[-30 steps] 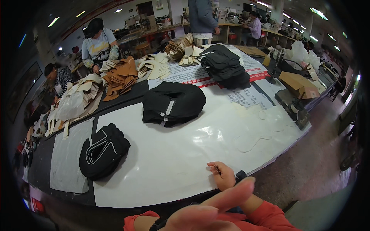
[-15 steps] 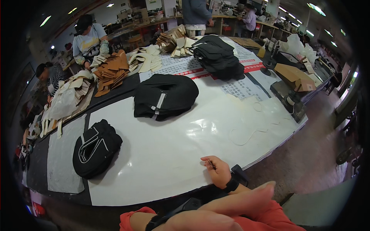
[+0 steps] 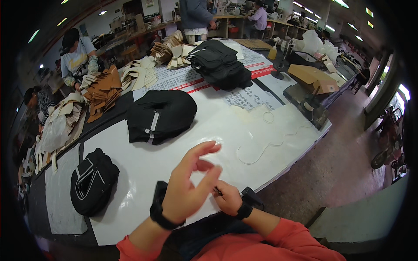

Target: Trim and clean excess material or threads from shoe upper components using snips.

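Head view shows the left hand (image 3: 188, 187) raised above the near edge of the table (image 3: 217, 130), fingers spread loose and open, gripping nothing, a dark watch band around its wrist. Just beside it, to the right and lower, the right hand (image 3: 226, 199) rests near the table edge with its fingers curled closed around a thin dark object (image 3: 217, 190); what that object is cannot be told, only that a short tip of it pokes out toward the left hand. Both forearms wear orange-red sleeves and the right wrist also carries a dark band.

Beyond the hands lies the white sheet covering the table, with a loose white cord (image 3: 261, 150) curling on it to the right. Left of the hands, near the table edge, sits a small black bundle with white piping (image 3: 92, 182). Farther up the middle lies a folded black garment with a grey stripe (image 3: 160, 115), and behind it, well apart, a stack of black garments (image 3: 220, 63). Along the left side are piles of tan and cream cut pieces (image 3: 102, 89). A cardboard box (image 3: 311, 78) stands at the right end. A person in a cap (image 3: 78, 54) works at the far left side.
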A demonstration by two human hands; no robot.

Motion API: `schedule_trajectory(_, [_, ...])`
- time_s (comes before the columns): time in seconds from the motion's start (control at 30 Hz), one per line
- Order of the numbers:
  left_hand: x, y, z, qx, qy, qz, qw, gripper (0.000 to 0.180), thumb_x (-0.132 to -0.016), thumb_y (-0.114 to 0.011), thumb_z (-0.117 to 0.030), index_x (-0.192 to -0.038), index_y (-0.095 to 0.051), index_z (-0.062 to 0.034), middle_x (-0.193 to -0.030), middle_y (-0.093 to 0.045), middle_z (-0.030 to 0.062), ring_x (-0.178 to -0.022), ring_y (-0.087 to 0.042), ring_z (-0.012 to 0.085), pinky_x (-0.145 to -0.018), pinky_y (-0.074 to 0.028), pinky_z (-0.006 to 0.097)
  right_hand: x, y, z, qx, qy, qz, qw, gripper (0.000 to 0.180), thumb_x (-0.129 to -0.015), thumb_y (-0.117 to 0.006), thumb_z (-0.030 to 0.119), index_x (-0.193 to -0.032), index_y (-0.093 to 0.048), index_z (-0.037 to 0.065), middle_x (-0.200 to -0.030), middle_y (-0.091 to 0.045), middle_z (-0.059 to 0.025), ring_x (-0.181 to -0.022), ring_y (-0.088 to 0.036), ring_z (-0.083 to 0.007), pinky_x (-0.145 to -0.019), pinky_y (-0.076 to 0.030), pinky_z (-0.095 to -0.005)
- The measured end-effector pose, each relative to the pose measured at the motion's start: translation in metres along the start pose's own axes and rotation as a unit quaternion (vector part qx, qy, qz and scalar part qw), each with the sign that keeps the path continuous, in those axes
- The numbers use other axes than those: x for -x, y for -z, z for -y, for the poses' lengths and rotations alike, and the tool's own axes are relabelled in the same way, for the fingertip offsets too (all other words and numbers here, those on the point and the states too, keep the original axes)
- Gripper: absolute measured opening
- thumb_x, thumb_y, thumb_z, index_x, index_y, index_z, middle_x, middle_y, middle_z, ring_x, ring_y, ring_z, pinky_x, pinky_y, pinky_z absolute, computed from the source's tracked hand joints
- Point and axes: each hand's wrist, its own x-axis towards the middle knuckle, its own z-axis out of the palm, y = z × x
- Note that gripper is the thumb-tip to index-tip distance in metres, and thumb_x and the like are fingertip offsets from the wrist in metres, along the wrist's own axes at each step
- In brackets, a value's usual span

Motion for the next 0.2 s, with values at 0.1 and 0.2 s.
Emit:
schedule_trajectory(0.1, [-0.019,0.021,0.06,-0.341,-0.102,-0.039,0.934,0.03,-0.091,-0.065,-0.009,-0.121,-0.064,-0.0037,-0.129,-0.063,0.0105,-0.111,-0.063,0.0244,-0.098,-0.047,0.04,0.0,0.002,0.007,-0.037,-0.026,0.018,0.999,0.025,-0.092,-0.057,-0.001,-0.116,-0.063,0.002,-0.103,-0.069,-0.0134,-0.091,-0.071,-0.0227,-0.08,-0.055,-0.0307])
schedule_trajectory(0.2, [-0.032,0.053,0.098,-0.515,-0.097,-0.07,0.849,0.037,-0.091,-0.068,-0.014,-0.127,-0.061,-0.0066,-0.132,-0.062,0.012,-0.124,-0.056,0.0265,-0.107,-0.04,0.043,-0.001,0.002,0.006,-0.061,-0.042,0.029,0.997,0.025,-0.092,-0.061,0.004,-0.116,-0.064,0.003,-0.104,-0.069,-0.0151,-0.091,-0.072,-0.0219,-0.079,-0.056,-0.0305])
